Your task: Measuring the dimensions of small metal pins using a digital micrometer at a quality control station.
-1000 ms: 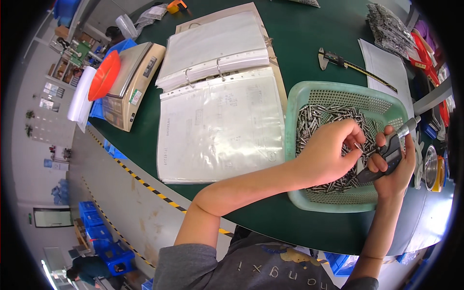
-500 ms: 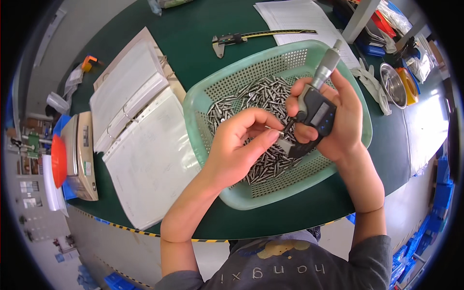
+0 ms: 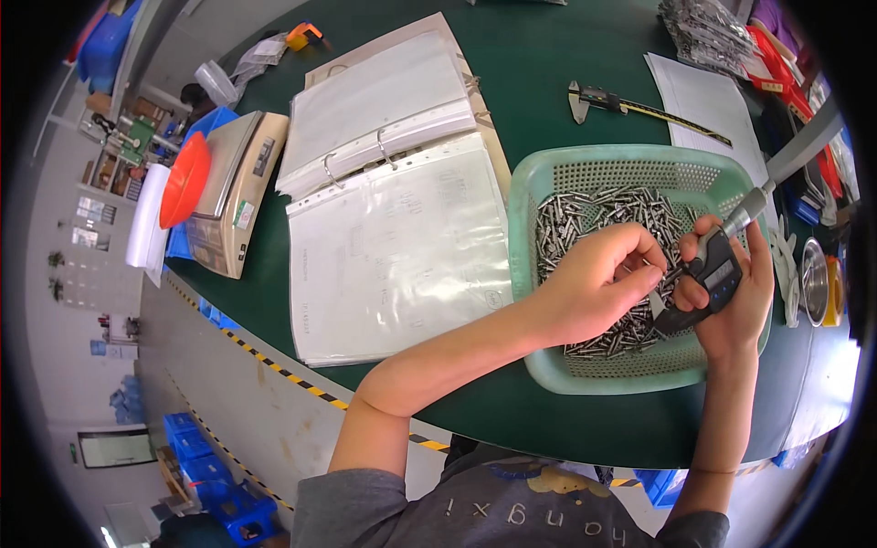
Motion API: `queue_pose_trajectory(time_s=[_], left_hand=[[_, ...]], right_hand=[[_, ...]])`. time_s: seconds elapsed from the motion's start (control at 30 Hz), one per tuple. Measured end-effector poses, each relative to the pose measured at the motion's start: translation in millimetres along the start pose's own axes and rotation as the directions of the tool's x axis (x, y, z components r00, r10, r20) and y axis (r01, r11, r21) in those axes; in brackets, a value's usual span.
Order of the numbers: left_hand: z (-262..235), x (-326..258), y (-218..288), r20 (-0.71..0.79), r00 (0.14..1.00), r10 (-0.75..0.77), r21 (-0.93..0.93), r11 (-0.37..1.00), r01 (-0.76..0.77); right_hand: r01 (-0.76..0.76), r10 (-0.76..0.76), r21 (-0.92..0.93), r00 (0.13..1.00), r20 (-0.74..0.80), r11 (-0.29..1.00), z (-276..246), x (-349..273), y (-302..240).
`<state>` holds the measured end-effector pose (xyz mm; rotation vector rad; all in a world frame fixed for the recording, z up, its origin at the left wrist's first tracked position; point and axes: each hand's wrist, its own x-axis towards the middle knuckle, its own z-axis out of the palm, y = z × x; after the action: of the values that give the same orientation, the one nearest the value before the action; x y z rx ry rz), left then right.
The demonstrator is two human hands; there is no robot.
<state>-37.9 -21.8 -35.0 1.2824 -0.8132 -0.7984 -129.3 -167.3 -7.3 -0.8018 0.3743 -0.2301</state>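
My right hand [image 3: 744, 301] is wrapped round a digital micrometer [image 3: 722, 265] with a dark frame, a small display and a silver thimble that points up and to the right. Close to its measuring gap, my left hand [image 3: 603, 279] pinches thumb and forefinger on a small metal pin, mostly hidden by the fingertips. Both hands are over a green perforated plastic basket [image 3: 532, 228]. A loose heap of similar short metal pins [image 3: 630, 205] lies inside it.
Left of the basket lies an open ring binder [image 3: 397, 256] with sleeved pages. Farther left stands a weighing scale [image 3: 247, 196] with an orange-red pan [image 3: 186, 181]. A caliper [image 3: 639, 110] rests behind the basket beside paper sheets [image 3: 681, 87]. A metal bowl [image 3: 813, 283] and white gloves [image 3: 784, 274] are at the right.
The view has swung left, so basket, hands and binder appear farther right. Both hands keep their grips, with the left fingertips still by the micrometer's gap.
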Motion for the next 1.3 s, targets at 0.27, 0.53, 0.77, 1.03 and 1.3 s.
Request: queue_pose_trajectory(time_s=[0.27,0.53,0.77,1.03,1.3], left_hand=[[2,3,-5,-0.020,0.999,0.039,0.022,0.999,-0.039],[2,4,-5,-0.021,0.999,0.044,0.031,0.999,-0.044],[2,4,-5,-0.013,0.999,0.035,0.086,0.996,-0.034],[1,3,-6,-0.059,0.995,0.080,0.110,0.991,-0.074],[1,3,-3,-0.043,0.999,0.009,0.106,0.994,-0.005]], right_hand=[[-0.040,0.040,0.000,0.998,-0.051,0.999,-2,-1,-2],[-0.037,0.036,-0.014,0.998,-0.046,0.999,-1,1,-2],[-0.006,0.004,-0.015,0.994,-0.112,1.000,1,0,0],[-0.067,0.075,0.084,0.993,-0.097,0.994,-4,4,0],[-0.099,0.108,0.106,0.991,-0.083,0.989,-7,5,1]])
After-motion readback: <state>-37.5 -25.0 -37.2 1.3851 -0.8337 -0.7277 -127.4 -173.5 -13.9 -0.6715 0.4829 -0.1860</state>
